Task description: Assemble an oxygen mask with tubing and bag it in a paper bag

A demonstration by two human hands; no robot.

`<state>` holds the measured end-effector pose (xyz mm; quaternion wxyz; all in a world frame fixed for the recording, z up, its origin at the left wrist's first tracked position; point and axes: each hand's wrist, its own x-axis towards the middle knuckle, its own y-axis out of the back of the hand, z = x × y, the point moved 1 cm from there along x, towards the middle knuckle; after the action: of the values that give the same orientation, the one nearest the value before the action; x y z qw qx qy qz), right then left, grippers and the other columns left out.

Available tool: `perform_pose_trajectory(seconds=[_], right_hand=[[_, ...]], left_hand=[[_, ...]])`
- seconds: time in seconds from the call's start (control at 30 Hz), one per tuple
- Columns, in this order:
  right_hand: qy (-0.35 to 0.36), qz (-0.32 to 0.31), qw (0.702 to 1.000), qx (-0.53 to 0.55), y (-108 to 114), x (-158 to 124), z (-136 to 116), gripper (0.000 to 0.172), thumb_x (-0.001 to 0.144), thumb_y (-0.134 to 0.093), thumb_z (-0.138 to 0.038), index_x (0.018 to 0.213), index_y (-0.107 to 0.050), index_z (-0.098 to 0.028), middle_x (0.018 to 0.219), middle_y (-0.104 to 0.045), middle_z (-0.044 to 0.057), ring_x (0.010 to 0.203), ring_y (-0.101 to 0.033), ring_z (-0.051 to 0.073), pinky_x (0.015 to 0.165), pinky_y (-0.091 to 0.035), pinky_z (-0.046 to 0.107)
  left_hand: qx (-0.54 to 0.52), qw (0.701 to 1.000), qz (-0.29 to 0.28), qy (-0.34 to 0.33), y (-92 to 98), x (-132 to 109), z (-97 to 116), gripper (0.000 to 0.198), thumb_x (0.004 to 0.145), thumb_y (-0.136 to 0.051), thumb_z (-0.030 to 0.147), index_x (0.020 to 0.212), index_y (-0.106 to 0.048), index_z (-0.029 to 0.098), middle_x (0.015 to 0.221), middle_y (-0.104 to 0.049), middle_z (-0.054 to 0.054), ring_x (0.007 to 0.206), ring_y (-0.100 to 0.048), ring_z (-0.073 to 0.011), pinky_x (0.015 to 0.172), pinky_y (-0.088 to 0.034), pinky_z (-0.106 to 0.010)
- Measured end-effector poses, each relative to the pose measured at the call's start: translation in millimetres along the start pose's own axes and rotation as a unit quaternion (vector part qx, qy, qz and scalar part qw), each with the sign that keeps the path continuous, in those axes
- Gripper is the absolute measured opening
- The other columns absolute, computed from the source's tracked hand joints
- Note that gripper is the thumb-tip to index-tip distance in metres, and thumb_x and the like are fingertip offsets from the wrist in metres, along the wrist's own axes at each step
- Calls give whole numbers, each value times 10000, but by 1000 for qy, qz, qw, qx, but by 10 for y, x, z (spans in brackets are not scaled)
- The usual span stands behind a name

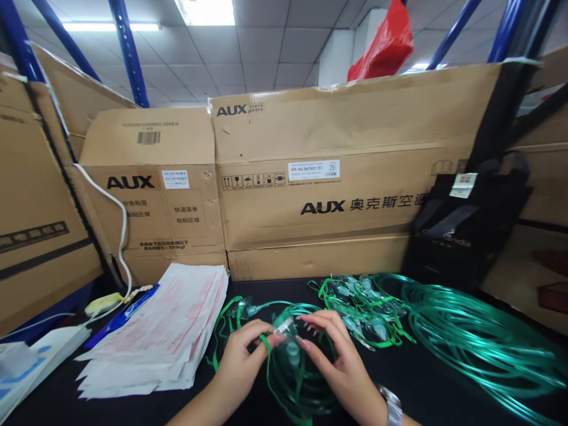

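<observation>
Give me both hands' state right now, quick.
The left hand is closed, pinching the green mask.
The right hand is closed on the same mask's other side.

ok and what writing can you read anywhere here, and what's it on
"AUX 奥克斯空": front of the large box, cut off by the black bag
"AUX": the same box's top edge
"25": its white label; the code beside it is too small
"AUX" and "快递面单 粘贴区域": smaller box
paper stack, bag tag: too blurred
oxygen mask: no text visible
</observation>
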<state>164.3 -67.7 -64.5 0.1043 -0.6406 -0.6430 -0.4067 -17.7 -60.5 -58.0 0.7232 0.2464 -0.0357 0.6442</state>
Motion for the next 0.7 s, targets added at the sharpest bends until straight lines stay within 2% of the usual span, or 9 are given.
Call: perform_pose_trajectory(seconds=[0.13, 0.27, 0.4, 0.47, 0.6, 0.7], right_hand=[[56, -55, 997, -22, -21, -48, -14, 364, 839, -510, -196, 1186, -483, -301, 1047, -516, 63, 993, -517, 206, 854, -468, 333], [85, -83, 992, -42, -44, -80, -23, 470, 854, -469, -155, 1288, -385, -314, 1143, -478, 76, 1071, -483, 206, 908, -445, 337], [99, -66, 992, -51, -15, -55, -26, 466, 857, -465, -158, 1291, -391, -310, 1138, -483, 78, 1062, -488, 207, 900, -453, 342], [108, -57, 991, -55, -2, -41, -26, 447, 858, -468, -162, 1281, -409, -295, 1109, -492, 80, 1033, -500, 203, 879, -465, 341], [127, -35, 988, -75, 8, -46, -45, 426, 860, -452, -148, 1273, -429, -250, 989, -503, 78, 916, -523, 184, 789, -496, 317], [147, -45, 984, -95, 8, -70, -72, 450, 853, -452, -132, 1291, -412, -225, 942, -497, 75, 871, -516, 177, 748, -497, 303]], left_hand=[[84, 994, 29, -71, -3, -60, -30, 211, 832, -480, 323, 805, -642, 190, 742, -608, -40, 758, -560, -182, 691, -445, -263], [108, 985, -3, -132, -21, -113, -13, 208, 861, -436, 243, 974, -608, 210, 892, -618, -63, 871, -564, -186, 772, -460, -277], [141, 968, -46, -201, -46, -156, 10, 334, 858, -437, 177, 1188, -471, 218, 1076, -577, -89, 985, -541, -182, 831, -466, -283], [166, 960, -32, -225, -50, -166, -23, 336, 867, -413, 158, 1195, -456, 217, 1051, -589, -83, 972, -555, -175, 831, -473, -284], [246, 935, 31, -252, -60, -178, -135, 299, 875, -415, 179, 1164, -488, 205, 941, -633, -67, 868, -596, -168, 745, -505, -258], [297, 913, 61, -273, -80, -188, -178, 283, 870, -431, 187, 1142, -508, 178, 924, -642, -77, 849, -598, -181, 747, -506, -278]])
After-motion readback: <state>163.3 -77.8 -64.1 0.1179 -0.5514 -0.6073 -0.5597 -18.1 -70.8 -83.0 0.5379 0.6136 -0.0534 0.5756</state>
